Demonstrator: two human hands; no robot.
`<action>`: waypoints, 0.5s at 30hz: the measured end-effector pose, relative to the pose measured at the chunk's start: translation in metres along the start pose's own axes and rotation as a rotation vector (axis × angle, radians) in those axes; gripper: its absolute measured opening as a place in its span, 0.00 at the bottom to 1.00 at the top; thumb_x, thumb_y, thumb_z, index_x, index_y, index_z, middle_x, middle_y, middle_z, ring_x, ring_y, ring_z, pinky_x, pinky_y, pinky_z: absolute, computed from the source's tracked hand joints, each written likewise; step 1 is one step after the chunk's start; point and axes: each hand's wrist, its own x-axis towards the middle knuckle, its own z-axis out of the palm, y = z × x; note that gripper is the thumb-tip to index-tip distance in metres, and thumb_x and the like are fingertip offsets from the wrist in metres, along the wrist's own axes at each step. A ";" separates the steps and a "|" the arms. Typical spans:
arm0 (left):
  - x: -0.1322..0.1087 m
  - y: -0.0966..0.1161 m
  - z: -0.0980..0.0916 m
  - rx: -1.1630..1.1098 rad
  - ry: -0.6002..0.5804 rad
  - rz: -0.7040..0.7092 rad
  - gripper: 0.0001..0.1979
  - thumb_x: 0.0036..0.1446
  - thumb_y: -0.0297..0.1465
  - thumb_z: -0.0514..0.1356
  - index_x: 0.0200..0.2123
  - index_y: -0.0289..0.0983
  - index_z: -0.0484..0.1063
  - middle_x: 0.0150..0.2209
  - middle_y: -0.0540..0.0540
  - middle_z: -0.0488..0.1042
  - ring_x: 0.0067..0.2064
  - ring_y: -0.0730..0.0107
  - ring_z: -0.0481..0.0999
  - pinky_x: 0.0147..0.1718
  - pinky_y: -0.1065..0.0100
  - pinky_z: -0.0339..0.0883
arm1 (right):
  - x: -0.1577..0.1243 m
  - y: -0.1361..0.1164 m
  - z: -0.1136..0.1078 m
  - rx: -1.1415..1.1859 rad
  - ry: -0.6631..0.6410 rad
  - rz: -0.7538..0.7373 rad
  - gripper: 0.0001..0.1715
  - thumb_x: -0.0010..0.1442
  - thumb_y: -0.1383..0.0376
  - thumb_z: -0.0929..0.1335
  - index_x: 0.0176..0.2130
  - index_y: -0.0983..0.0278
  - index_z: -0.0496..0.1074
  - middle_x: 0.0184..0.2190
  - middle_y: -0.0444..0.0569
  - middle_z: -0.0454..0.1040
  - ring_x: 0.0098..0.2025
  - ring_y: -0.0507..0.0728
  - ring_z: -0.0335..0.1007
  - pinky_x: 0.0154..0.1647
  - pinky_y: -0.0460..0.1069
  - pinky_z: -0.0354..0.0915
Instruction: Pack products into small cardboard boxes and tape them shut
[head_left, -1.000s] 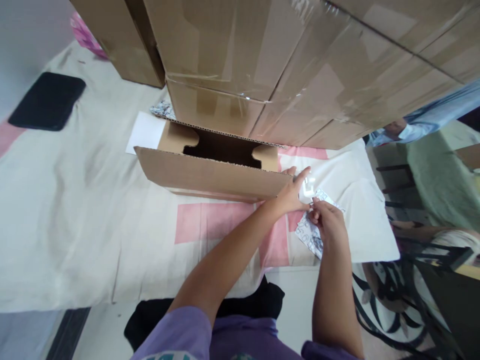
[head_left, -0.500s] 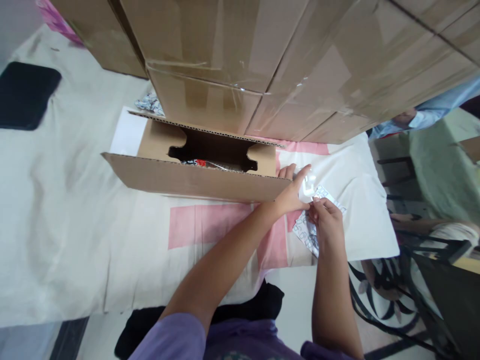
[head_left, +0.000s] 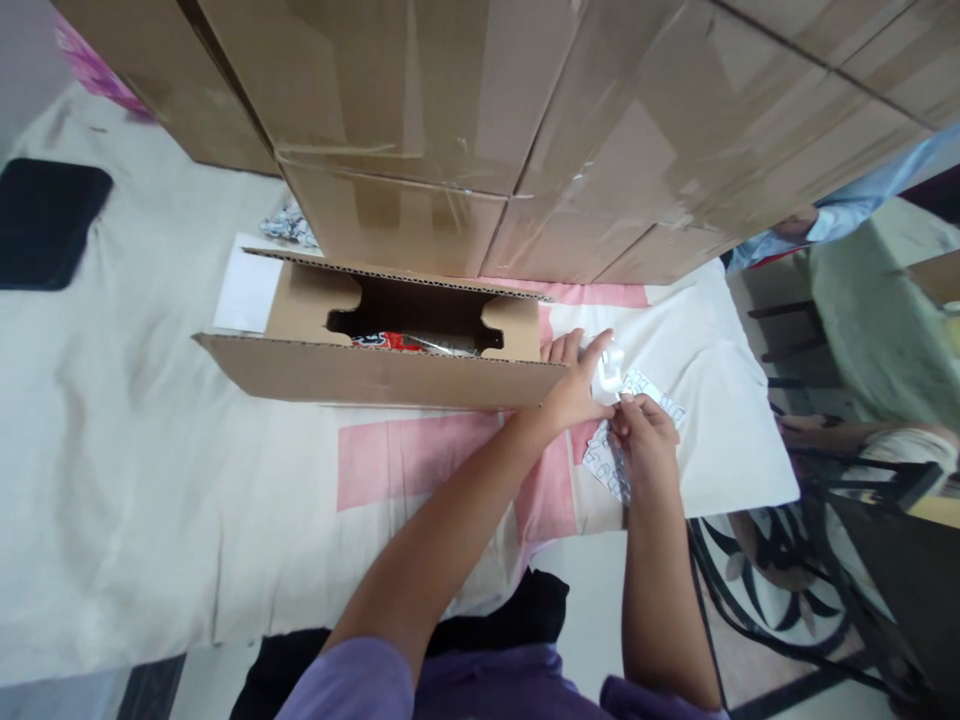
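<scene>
My left hand [head_left: 571, 388] is closed around a small white glossy object [head_left: 609, 374] just past the right end of the open cardboard box [head_left: 382, 380]. What exactly this object is, I cannot make out. Fingertips of my right hand [head_left: 649, 428] are pinched together at its lower edge; anything between them is too small to name. Beneath both hands lies a sheet of white paper with a printed pattern [head_left: 602, 462], partly covered. Inside the box, its top flaps raised, shows a red and black printed packet [head_left: 394, 341].
Stacked taped cartons [head_left: 405, 110] stand along the back of the cloth-covered table [head_left: 135, 450]. A black flat object [head_left: 49, 222] lies at the left, and crumpled patterned paper [head_left: 291, 224] sits behind the box. Another person's blue sleeve [head_left: 870, 205] shows at the right.
The view has shifted slightly, so the box and cartons appear a little further left. Both hands keep the same hold at the white object.
</scene>
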 end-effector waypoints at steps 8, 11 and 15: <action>0.001 -0.001 0.002 0.029 -0.002 0.002 0.57 0.43 0.46 0.74 0.73 0.43 0.54 0.70 0.36 0.59 0.69 0.45 0.60 0.69 0.52 0.51 | -0.001 0.003 0.000 0.034 0.009 0.007 0.22 0.54 0.51 0.78 0.26 0.59 0.68 0.17 0.37 0.59 0.18 0.47 0.55 0.17 0.44 0.55; 0.000 -0.001 0.001 0.015 -0.001 0.009 0.57 0.42 0.45 0.75 0.73 0.41 0.54 0.70 0.35 0.58 0.69 0.44 0.60 0.69 0.52 0.51 | -0.002 0.000 0.001 0.060 0.010 0.019 0.18 0.54 0.54 0.78 0.27 0.59 0.70 0.17 0.37 0.60 0.18 0.47 0.57 0.17 0.44 0.55; 0.000 0.000 0.001 0.002 0.012 0.015 0.56 0.43 0.44 0.75 0.72 0.40 0.55 0.69 0.34 0.59 0.68 0.43 0.62 0.68 0.51 0.51 | -0.002 -0.001 -0.001 0.082 -0.014 0.028 0.16 0.54 0.57 0.78 0.28 0.59 0.71 0.17 0.37 0.61 0.18 0.48 0.58 0.18 0.44 0.57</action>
